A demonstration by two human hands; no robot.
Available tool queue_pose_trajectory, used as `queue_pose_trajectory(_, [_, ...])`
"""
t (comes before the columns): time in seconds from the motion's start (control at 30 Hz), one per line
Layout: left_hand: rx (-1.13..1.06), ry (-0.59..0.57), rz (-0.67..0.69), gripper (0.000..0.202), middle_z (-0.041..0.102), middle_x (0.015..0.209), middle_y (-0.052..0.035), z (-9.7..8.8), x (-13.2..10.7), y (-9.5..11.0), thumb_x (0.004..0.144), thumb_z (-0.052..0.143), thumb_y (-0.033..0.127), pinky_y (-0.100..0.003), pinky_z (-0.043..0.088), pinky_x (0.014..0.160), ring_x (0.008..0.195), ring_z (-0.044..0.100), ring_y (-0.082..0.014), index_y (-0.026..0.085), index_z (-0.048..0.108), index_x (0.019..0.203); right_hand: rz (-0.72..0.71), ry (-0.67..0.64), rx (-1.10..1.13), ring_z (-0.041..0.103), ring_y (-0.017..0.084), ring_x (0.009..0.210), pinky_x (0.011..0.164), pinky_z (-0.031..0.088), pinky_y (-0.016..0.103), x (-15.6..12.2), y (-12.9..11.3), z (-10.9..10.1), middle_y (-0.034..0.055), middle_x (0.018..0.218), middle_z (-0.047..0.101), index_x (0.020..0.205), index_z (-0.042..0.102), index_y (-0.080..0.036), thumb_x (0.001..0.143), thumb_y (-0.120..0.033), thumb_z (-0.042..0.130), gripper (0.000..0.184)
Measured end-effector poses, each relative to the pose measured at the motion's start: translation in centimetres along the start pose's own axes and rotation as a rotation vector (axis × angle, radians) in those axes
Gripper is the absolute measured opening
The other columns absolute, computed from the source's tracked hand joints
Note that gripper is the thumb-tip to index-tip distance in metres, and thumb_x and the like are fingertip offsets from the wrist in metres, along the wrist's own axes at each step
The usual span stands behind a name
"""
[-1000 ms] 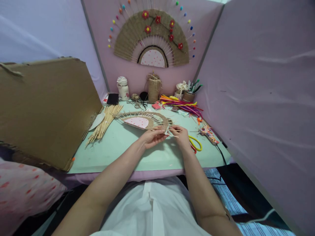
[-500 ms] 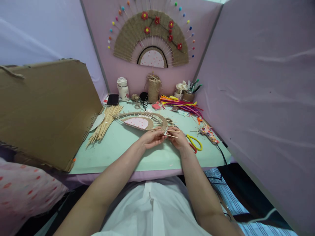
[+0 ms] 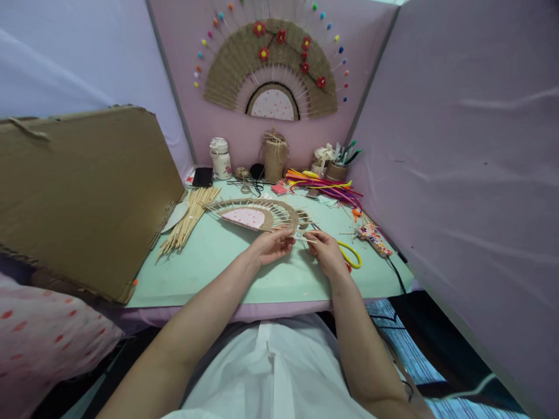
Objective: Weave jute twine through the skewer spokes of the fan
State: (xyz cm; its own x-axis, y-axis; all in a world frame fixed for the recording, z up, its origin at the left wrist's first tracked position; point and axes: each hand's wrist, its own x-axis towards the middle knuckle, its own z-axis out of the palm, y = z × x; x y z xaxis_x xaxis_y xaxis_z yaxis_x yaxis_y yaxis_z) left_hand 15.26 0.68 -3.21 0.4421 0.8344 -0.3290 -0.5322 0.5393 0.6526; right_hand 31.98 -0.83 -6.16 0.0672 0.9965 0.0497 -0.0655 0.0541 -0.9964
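A half-round fan (image 3: 245,217) of thin wooden sticks, with a brown twine-covered band and a pink dotted centre, is held up at a tilt above the table. My left hand (image 3: 275,245) is closed on its right end, thumb on top. My right hand (image 3: 324,249) pinches at the stick ends just right of it, where a small whitish piece (image 3: 299,235) shows between the hands. Whether the right fingers grip that piece or a stick, I cannot make out. Behind the hands lies a roll of brown twine or tape (image 3: 302,219). Yellow-handled scissors (image 3: 351,255) lie by my right wrist.
A bundle of sticks (image 3: 188,224) lies left, beside a large cardboard sheet (image 3: 87,198). To the right are a patterned glue gun (image 3: 374,238) with its cord and coloured pipe cleaners (image 3: 327,189). Jars and a twine-wrapped holder (image 3: 275,157) stand behind. A finished fan (image 3: 227,75) hangs on the wall.
My right hand has moved a little to the right, away from my left hand, and more of the whitish piece shows between them. The left hand still holds the fan.
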Motion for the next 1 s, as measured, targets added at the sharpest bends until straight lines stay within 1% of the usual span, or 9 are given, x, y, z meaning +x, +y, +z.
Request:
queue_pose_trajectory(0.17, [-0.007, 0.010, -0.040, 0.012, 0.061, 0.063, -0.0014, -0.2, 0.3, -0.1, 0.074, 0.065, 0.005, -0.013, 0.046, 0.047, 0.056, 0.061, -0.0085, 0.013, 0.058, 0.077, -0.116, 0.031, -0.207, 0.041, 0.011, 0.048, 0.049, 0.030, 0.025, -2.4, -0.6, -1.6, -0.0038, 0.051, 0.048, 0.089, 0.067, -0.019, 0.073, -0.044, 0.061, 0.030])
queue_pose_trajectory(0.37, [-0.020, 0.084, -0.078, 0.009, 0.063, 0.063, -0.0048, -0.9, -0.7, -0.2, 0.080, 0.057, 0.002, -0.011, 0.049, 0.049, 0.054, 0.060, -0.0069, 0.009, 0.060, 0.075, -0.214, 0.216, -0.255, 0.042, 0.012, 0.051, 0.052, 0.033, 0.025, -3.1, -1.2, -1.7, -0.0032, 0.054, 0.047, 0.084, 0.063, -0.018, 0.078, -0.043, 0.055, 0.027])
queue_pose_trajectory(0.47, [-0.037, 0.103, -0.071, 0.011, 0.064, 0.063, -0.0065, -1.4, -1.2, -0.2, 0.081, 0.055, 0.000, -0.011, 0.049, 0.050, 0.054, 0.060, -0.0063, 0.007, 0.062, 0.076, -0.210, 0.216, -0.298, 0.043, 0.012, 0.052, 0.052, 0.033, 0.025, -3.4, -1.3, -1.5, -0.0028, 0.054, 0.048, 0.078, 0.060, -0.019, 0.080, -0.038, 0.051, 0.022])
queue_pose_trajectory(0.57, [-0.049, 0.113, -0.017, 0.013, 0.064, 0.063, -0.0063, -1.4, -1.4, -0.3, 0.081, 0.053, -0.002, -0.011, 0.051, 0.055, 0.057, 0.062, -0.0069, 0.006, 0.063, 0.077, -0.200, 0.156, -0.517, 0.044, 0.012, 0.051, 0.052, 0.032, 0.025, -4.6, -1.6, -1.8, -0.0022, 0.055, 0.050, 0.070, 0.057, -0.020, 0.079, -0.029, 0.049, 0.015])
queue_pose_trajectory(0.67, [0.010, 0.110, 0.039, 0.014, 0.067, 0.068, -0.0077, -1.4, -1.7, -0.6, 0.080, 0.052, -0.003, -0.013, 0.053, 0.063, 0.064, 0.066, -0.0091, 0.005, 0.064, 0.079, -0.227, -0.051, -0.757, 0.046, 0.013, 0.053, 0.054, 0.033, 0.025, -6.2, -2.1, -2.0, -0.0016, 0.058, 0.054, 0.069, 0.058, -0.020, 0.078, -0.023, 0.048, 0.014])
queue_pose_trajectory(0.73, [0.085, 0.079, 0.021, 0.013, 0.069, 0.074, -0.0097, -1.5, -2.2, -0.8, 0.079, 0.053, -0.003, -0.014, 0.053, 0.067, 0.070, 0.067, -0.0105, 0.004, 0.064, 0.080, -0.257, -0.252, -0.770, 0.050, 0.013, 0.059, 0.057, 0.035, 0.025, -7.0, -2.4, -1.8, -0.0007, 0.064, 0.059, 0.072, 0.060, -0.020, 0.080, -0.022, 0.048, 0.015])
queue_pose_trajectory(0.8, [0.165, 0.040, -0.044, 0.011, 0.070, 0.081, -0.0122, -1.6, -2.9, -1.0, 0.080, 0.055, 0.000, -0.014, 0.053, 0.065, 0.072, 0.068, -0.0114, 0.005, 0.064, 0.083, -0.267, -0.374, -0.681, 0.054, 0.013, 0.065, 0.061, 0.038, 0.024, -7.4, -2.4, -1.3, 0.0005, 0.071, 0.062, 0.078, 0.062, -0.019, 0.083, -0.024, 0.046, 0.017])
queue_pose_trajectory(0.9, [0.219, 0.005, -0.166, 0.008, 0.070, 0.085, -0.0140, -1.7, -3.9, -1.2, 0.082, 0.056, 0.007, -0.012, 0.051, 0.051, 0.064, 0.067, -0.0111, 0.006, 0.062, 0.087, -0.261, -0.357, -0.526, 0.056, 0.013, 0.070, 0.063, 0.041, 0.023, -7.7, -2.0, -0.3, 0.0024, 0.077, 0.064, 0.085, 0.064, -0.018, 0.086, -0.028, 0.045, 0.021])
queue_pose_trajectory(1.0, [0.139, -0.009, -0.291, 0.011, 0.066, 0.070, -0.0087, -1.3, -4.3, -1.7, 0.085, 0.051, 0.009, -0.008, 0.043, 0.039, 0.050, 0.060, -0.0068, 0.006, 0.060, 0.091, -0.260, -0.318, -0.448, 0.058, 0.014, 0.074, 0.066, 0.043, 0.024, -7.9, -1.7, 0.2, 0.0040, 0.082, 0.066, 0.091, 0.065, -0.017, 0.087, -0.030, 0.047, 0.023])
